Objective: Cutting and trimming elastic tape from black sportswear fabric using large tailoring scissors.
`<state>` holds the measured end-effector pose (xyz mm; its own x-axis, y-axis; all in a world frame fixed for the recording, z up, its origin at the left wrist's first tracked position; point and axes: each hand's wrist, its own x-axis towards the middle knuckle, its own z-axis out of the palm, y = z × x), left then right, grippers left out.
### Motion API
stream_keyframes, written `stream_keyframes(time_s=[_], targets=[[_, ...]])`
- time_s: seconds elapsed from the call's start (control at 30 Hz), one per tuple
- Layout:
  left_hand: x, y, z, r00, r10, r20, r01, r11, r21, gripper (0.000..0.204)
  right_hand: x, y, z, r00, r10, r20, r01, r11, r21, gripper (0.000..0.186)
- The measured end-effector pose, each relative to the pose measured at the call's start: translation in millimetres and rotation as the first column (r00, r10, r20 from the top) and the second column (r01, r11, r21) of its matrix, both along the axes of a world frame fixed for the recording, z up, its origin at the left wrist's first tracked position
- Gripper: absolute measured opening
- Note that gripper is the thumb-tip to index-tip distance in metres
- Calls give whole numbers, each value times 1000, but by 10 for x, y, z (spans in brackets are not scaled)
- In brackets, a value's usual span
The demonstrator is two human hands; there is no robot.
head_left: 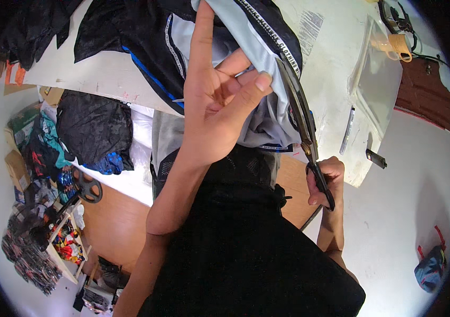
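The fingers [201, 39] of the left hand [209, 108] are parted, the index straight toward twelve o'clock and the others bent near the thumb; from here I can't tell whether they pinch the pale-striped garment [242, 34] up at twelve. Over at four o'clock from it, the right hand [331, 174] curls around the handles of black scissors [303, 113], whose blades point toward eleven, at the garment.

White table [328, 90] under dark garments [119, 31], plastic sheet [375, 79], marker pen [347, 130]
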<state>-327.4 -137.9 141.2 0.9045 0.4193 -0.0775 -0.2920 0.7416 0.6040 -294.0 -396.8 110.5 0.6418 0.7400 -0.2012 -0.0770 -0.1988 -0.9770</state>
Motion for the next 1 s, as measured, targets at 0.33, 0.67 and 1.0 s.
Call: stream_keyframes(time_s=[0.33, 0.67, 1.0], targets=[[0, 48, -141, 996, -1, 84, 1, 1000, 2, 71, 1, -16, 16, 1000, -1, -31, 0, 1000, -17, 54], [74, 10, -287, 987, -4, 161, 4, 1000, 3, 64, -40, 129, 23, 988, -49, -143, 53, 998, 25, 52], [49, -107, -287, 968, 12, 250, 13, 995, -98, 55, -15, 126, -16, 996, -22, -83, 26, 999, 38, 51]])
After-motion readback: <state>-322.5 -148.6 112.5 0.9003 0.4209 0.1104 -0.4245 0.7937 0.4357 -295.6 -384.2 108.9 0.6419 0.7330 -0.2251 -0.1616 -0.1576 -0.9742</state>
